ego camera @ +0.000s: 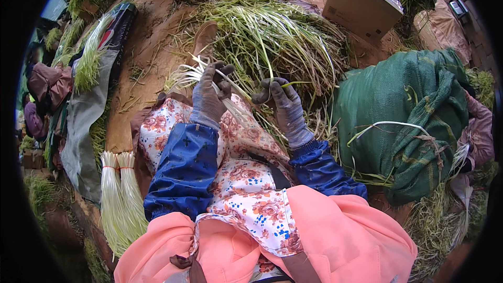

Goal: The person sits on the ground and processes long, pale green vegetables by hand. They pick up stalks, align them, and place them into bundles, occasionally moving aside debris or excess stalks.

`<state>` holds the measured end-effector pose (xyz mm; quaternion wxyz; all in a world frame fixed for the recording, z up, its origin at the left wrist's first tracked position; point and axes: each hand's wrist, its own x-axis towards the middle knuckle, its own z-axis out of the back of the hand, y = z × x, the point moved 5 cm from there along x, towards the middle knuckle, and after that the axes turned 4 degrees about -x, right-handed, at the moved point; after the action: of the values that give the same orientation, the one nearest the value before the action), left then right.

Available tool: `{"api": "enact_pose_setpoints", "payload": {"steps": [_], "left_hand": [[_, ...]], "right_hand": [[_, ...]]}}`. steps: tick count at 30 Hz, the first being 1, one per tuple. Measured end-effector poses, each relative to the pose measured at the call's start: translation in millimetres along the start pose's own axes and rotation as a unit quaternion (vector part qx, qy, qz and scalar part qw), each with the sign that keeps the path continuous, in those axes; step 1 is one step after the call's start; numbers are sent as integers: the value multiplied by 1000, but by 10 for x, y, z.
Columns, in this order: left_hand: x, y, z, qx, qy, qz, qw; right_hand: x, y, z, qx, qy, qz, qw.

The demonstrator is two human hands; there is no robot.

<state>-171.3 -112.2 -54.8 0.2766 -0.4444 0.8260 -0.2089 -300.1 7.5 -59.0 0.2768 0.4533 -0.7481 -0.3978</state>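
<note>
My left hand [212, 94], in a dirty work glove, is closed around a small bunch of white-stemmed stalks [188, 74] above my floral apron. My right hand [281, 102], gloved too, pinches a pale green stalk [264, 53] between thumb and fingers, to the right of the bunch. Just beyond both hands lies a large heap of long green and white stalks [271, 27]. Two bundles of white stalks [122, 196], tied with red bands near their ends, lie at lower left.
A full green woven sack [377, 106] stands at right. Behind it are a cardboard box [359, 6] and a stone on top. At left, stalks [88, 63] lie on grey sheeting [88, 118]. Other people sit at the far left and the right edge.
</note>
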Motion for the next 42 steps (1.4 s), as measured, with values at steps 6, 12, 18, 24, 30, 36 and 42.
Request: {"api": "enact_pose_setpoints", "payload": {"steps": [6, 12, 18, 24, 30, 36, 42], "left_hand": [[99, -14, 129, 81, 9, 2, 997], [71, -49, 312, 73, -6, -22, 997], [48, 206, 472, 57, 36, 33, 997], [51, -651, -117, 59, 149, -95, 983], [-48, 40, 512, 120, 36, 7, 992], [-68, 98, 636, 211, -43, 19, 976], [-35, 240, 604, 89, 28, 12, 996]], "right_hand": [[-936, -123, 1071, -241, -75, -64, 965], [-2570, -282, 1799, -212, -251, -352, 877], [-1189, 164, 1049, -630, -19, -177, 756], [82, -603, -151, -282, 240, -186, 910], [-38, -638, -105, -533, 109, -184, 818], [-63, -478, -268, -659, 178, -126, 720], [-185, -627, 110, -428, 114, -217, 870]]}}
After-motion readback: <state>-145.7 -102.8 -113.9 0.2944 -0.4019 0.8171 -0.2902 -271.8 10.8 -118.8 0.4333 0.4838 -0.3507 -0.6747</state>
